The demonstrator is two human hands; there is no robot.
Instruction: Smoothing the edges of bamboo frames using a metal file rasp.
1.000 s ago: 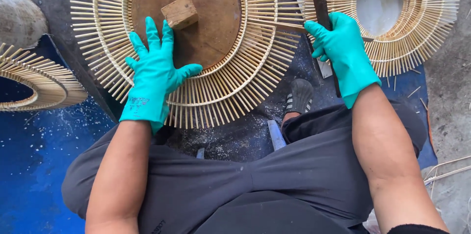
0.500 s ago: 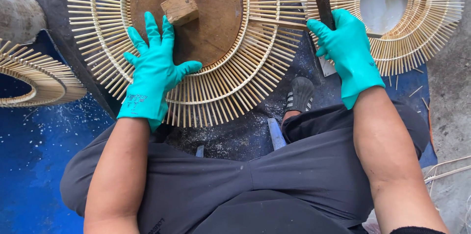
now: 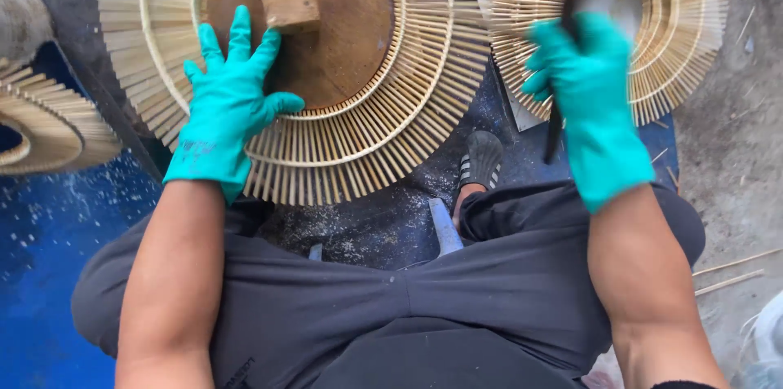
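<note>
Nearest the person's lap, the left hand (image 3: pixel 232 103) lies flat and unclenched on the light, brittle-looking bamboo slat ring (image 3: pixel 391 124), best pressed at its hoops, while beyond its right edge the right hand (image 3: pixel 589 83) clenches a dark tool (image 3: pixel 555 132).

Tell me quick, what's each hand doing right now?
Left hand: open, flat on the bamboo slat ring.
Right hand: closed on a dark tool, blurred.

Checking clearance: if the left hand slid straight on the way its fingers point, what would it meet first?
Likely the small wooden block: the left hand lies flat on the bamboo ring, fingertips just short of it. The height gap is unclear.
</note>
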